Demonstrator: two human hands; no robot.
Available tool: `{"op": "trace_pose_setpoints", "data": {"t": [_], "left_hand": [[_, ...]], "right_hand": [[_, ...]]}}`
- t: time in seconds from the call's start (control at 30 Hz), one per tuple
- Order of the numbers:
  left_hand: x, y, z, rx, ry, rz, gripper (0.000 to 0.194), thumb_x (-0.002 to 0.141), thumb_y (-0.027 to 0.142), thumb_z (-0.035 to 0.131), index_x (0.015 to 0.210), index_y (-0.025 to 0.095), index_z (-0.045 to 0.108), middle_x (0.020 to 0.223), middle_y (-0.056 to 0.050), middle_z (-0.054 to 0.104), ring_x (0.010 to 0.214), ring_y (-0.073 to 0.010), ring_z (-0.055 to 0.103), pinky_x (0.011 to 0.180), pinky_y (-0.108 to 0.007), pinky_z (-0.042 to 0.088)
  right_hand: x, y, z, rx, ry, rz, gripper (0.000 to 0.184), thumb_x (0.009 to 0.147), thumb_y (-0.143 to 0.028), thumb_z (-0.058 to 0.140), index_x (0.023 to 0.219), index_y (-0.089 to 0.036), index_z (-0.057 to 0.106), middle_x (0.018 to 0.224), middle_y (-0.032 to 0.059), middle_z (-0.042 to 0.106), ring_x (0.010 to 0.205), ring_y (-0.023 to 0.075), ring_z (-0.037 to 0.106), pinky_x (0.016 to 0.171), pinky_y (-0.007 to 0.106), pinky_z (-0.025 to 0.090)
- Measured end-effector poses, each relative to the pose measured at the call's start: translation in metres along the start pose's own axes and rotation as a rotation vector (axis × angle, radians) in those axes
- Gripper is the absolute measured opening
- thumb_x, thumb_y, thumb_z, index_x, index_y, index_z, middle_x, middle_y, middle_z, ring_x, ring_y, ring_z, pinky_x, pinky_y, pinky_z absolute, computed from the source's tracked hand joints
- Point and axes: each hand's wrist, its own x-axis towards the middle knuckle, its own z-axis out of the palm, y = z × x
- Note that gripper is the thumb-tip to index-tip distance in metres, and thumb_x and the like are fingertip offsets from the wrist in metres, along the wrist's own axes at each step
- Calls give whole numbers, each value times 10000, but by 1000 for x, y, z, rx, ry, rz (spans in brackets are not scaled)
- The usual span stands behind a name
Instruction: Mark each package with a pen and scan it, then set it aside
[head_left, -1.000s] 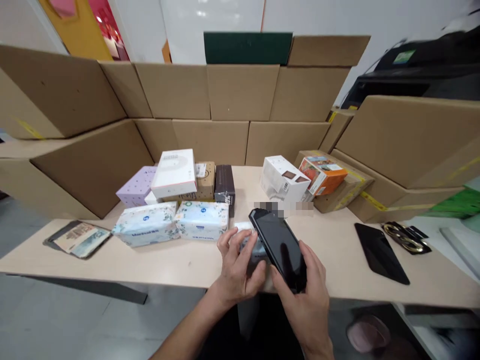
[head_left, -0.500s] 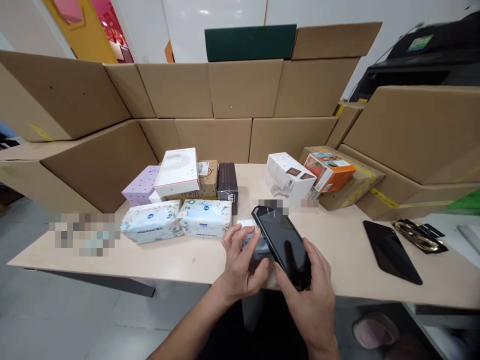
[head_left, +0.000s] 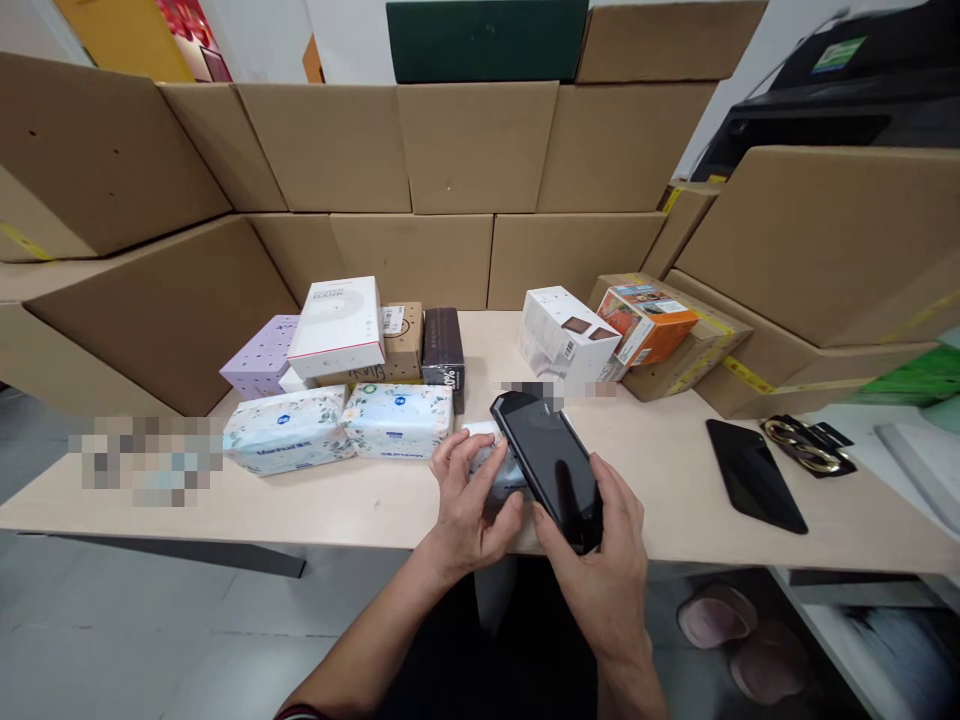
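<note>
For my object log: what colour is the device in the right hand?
Black, with a glossy dark screen: the handheld device in the right hand, seen best in the head view.

The right hand (head_left: pixel 600 560) is gripping a black phone (head_left: pixel 551 468) by its lower end, tilting it over the near edge of the worktop (head_left: pixel 360 505). Just left of the phone, the left hand (head_left: pixel 469 510) is curling its fingers (head_left: pixel 450 462) around a small grey-white packet (head_left: pixel 501 478). Further left of the phone, two tissue packs (head_left: pixel 341 428) are lying side by side.
</note>
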Motion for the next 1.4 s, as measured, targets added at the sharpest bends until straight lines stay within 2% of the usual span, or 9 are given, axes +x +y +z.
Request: {"op": "trace_pose_setpoints", "data": {"t": [0.6, 0.73, 0.83, 0.97, 1.07, 1.17, 1.3, 1.4], "left_hand": [[-2, 0, -1, 41, -3, -23, 569, 877, 298, 568, 1433, 218, 482, 1307, -145, 521, 1286, -336, 429, 1087, -563, 380], [-2, 0, -1, 74, -19, -50, 550, 873, 306, 587, 1407, 223, 490, 1332, -147, 497, 1305, -342, 420, 1086, -571, 387], [-2, 0, -1, 76, -29, -63, 540, 860, 299, 605, 1380, 203, 495, 1341, -160, 481, 1339, -359, 407, 1090, -588, 391], [-1, 1, 1, 92, -15, -50, 493, 832, 261, 626, 1311, 205, 524, 1351, -166, 473, 1360, -371, 419, 1091, -612, 400], [-1, 1, 3, 102, -2, -48, 437, 817, 253, 645, 1241, 205, 550, 1343, -166, 471, 1358, -382, 430, 1084, -629, 413], [-2, 1, 5, 106, 0, -45, 425, 804, 247, 662, 1212, 198, 558, 1327, -168, 486, 1338, -381, 459, 1084, -642, 415], [-3, 1, 4, 108, -11, -43, 429, 801, 231, 664, 1214, 186, 557, 1327, -174, 496, 1325, -366, 478, 1095, -640, 417], [-2, 1, 3, 98, -29, -30, 420, 815, 216, 652, 1219, 178, 549, 1326, -178, 493, 1310, -341, 495, 1109, -629, 419]], "right_hand": [[-1, 4, 0, -23, 10, -7, 714, 849, -366, 713, 1481, -221, 414, 1347, 157, 585, 1254, 308, 565, 1004, 526, 520], [1, 8, -4, -14, 38, 53, 726, 833, -382, 731, 1474, -212, 434, 1361, 164, 585, 1256, 318, 570, 1019, 523, 507], [5, 22, -12, -85, 116, 141, 768, 809, -429, 751, 1472, -186, 449, 1371, 186, 584, 1263, 348, 565, 1031, 547, 482], [11, 61, -24, -259, 195, 169, 813, 797, -510, 731, 1457, -111, 473, 1344, 243, 592, 1257, 408, 549, 1039, 619, 417], [12, 93, -28, -353, 150, 150, 799, 824, -566, 657, 1431, -73, 492, 1269, 262, 616, 1179, 416, 569, 997, 634, 407], [11, 115, -27, -396, 102, 146, 783, 830, -602, 597, 1396, -66, 525, 1178, 246, 637, 1088, 393, 580, 961, 619, 409], [8, 128, -18, -422, 64, 165, 780, 834, -628, 554, 1352, -44, 566, 1111, 250, 638, 1028, 382, 578, 934, 613, 419], [7, 129, -15, -451, 22, 181, 779, 854, -665, 517, 1325, -50, 593, 1172, 275, 617, 1118, 419, 541, 945, 656, 401]]}}
